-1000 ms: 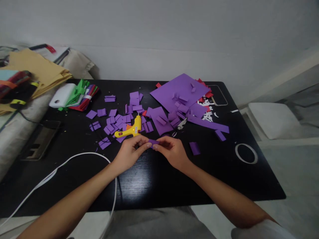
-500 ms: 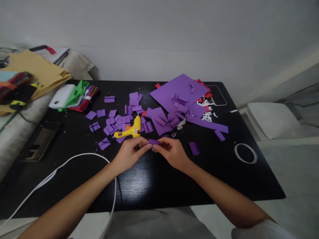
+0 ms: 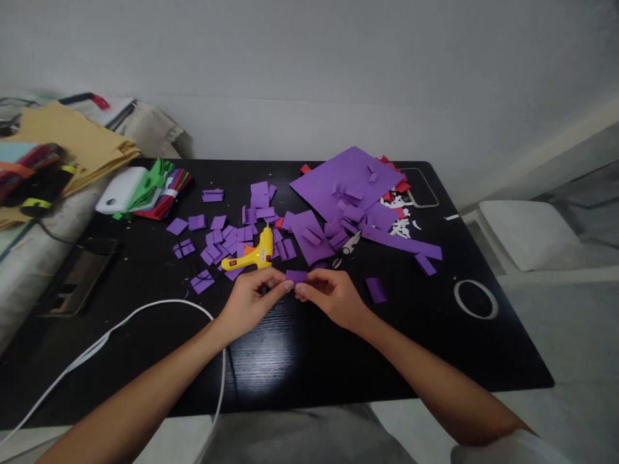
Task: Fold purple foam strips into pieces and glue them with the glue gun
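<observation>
A small purple paper piece [image 3: 296, 276] is pinched between both hands near the middle of the table. My left hand [image 3: 254, 296] grips its left end with thumb and fingers. At the right end, my right hand [image 3: 333, 295] closes on it the same way. Just beyond the left hand lies a yellow glue gun [image 3: 251, 252], its nozzle pointing away from me. Small folded purple pieces [image 3: 217, 238] are scattered around the gun. Scissors [image 3: 352, 241] lie beyond the right hand, partly beside purple scraps. One folded purple piece [image 3: 376, 290] sits alone to the right.
A large purple sheet [image 3: 333, 180] covers red and white scraps at the back. Bundled coloured sheets [image 3: 162, 190] and a white object [image 3: 120, 190] stand back left. A white cable [image 3: 145, 306] loops under my left forearm. The black table [image 3: 338, 367] has a ring-shaped fitting [image 3: 476, 298] at right.
The purple piece between my fingers has tipped so that more of its flat face shows. Both hands stay in nearly the same place.
</observation>
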`<state>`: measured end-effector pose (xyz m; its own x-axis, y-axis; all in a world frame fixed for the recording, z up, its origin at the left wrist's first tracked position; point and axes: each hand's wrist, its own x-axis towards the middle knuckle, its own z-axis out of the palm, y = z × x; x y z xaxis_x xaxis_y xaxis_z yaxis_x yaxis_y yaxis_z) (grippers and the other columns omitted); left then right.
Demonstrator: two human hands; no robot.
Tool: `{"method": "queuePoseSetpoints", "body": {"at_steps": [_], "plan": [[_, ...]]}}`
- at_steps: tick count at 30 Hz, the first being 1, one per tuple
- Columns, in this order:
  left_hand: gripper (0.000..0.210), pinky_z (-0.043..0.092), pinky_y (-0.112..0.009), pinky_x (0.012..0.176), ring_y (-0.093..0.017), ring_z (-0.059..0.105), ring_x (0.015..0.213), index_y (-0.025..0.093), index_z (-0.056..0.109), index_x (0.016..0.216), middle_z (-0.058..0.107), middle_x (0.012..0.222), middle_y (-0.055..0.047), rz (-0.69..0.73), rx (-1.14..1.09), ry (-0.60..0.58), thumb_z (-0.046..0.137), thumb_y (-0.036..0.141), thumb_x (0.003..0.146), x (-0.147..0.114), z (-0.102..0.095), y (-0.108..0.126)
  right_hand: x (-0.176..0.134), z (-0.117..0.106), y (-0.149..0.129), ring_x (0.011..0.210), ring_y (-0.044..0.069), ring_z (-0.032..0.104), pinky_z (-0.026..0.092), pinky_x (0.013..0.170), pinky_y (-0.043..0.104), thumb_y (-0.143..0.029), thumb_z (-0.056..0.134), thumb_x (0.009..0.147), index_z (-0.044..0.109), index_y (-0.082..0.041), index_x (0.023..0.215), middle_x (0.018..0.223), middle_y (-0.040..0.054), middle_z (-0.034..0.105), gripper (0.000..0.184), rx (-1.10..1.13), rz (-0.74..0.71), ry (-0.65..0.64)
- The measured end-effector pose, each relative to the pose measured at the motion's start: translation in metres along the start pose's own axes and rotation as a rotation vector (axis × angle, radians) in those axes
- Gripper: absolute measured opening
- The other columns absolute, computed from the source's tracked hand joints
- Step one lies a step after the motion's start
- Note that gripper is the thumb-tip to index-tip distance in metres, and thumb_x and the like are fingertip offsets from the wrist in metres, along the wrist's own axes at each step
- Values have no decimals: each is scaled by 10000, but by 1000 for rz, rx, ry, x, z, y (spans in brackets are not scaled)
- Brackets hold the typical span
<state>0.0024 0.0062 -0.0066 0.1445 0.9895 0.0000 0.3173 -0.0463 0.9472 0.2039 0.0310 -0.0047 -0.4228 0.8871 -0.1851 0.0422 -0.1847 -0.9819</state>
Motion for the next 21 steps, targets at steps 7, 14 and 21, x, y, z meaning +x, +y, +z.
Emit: {"method": "queuePoseSetpoints", "body": {"at_steps": [7, 14, 21], "plan": [[244, 425, -237, 592, -118, 515, 623, 167, 694, 839, 579, 670, 13, -27, -62, 14, 689, 403, 901, -1, 1, 3, 0, -2, -2, 702, 175, 708, 576, 728, 310, -395, 735, 848, 714, -179, 787, 750, 38, 747, 225, -22, -32, -10], [243, 417, -232, 564, -110, 503, 584, 167, 684, 819, 576, 632, 25, -39, -108, 32, 703, 402, 875, 1, 3, 9, 0, -2, -1, 708, 185, 714, 580, 732, 320, -422, 758, 822, 714, -180, 781, 753, 45, 751, 249, -10, -14, -24], [259, 428, -229, 561, -109, 504, 589, 163, 686, 807, 582, 644, 22, -40, -113, 50, 717, 415, 861, 1, 3, 5, 1, -2, -2, 691, 176, 700, 578, 724, 318, -407, 734, 839, 711, -175, 784, 740, 41, 740, 239, -18, -23, -32]]}}
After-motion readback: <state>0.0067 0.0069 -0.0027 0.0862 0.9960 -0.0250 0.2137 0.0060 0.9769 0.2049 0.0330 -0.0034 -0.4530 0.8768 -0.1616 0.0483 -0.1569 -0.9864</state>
